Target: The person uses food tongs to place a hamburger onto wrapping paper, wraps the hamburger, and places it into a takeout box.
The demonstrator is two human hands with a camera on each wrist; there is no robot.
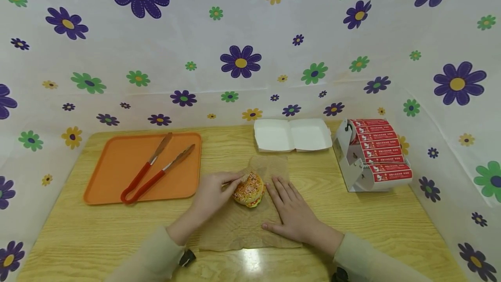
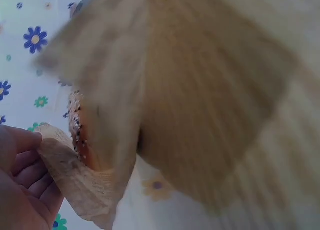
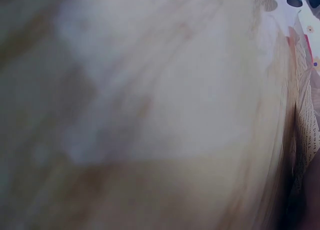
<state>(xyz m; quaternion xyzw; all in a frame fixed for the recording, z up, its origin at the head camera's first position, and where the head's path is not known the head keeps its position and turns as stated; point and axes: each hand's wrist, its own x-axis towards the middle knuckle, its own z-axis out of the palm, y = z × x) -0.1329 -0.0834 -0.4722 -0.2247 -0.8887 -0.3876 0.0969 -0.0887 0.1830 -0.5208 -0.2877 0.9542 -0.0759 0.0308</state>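
Observation:
A hamburger (image 1: pixel 251 191) with a sesame-seed bun sits on a sheet of brown wrapping paper (image 1: pixel 238 234) at the middle of the table. From its left side my left hand (image 1: pixel 212 193) pinches an edge of that paper between thumb and fingers, up against the bun. The left wrist view shows the raised paper (image 2: pixel 65 172) in the fingers of the left hand (image 2: pixel 25 182), beside the seeded bun (image 2: pixel 79 132). My right hand (image 1: pixel 292 213) rests flat on the paper just right of the hamburger, fingers straight. Blurred tabletop fills most of the right wrist view.
An orange tray (image 1: pixel 113 160) with red-handled tongs (image 1: pixel 146 173) across it lies on the left. An open white box (image 1: pixel 274 136) stands behind the paper. At the right is a dispenser (image 1: pixel 356 171) holding a roll of red labels (image 1: pixel 377 142). A flower-patterned sheet (image 1: pixel 242 25) surrounds the table.

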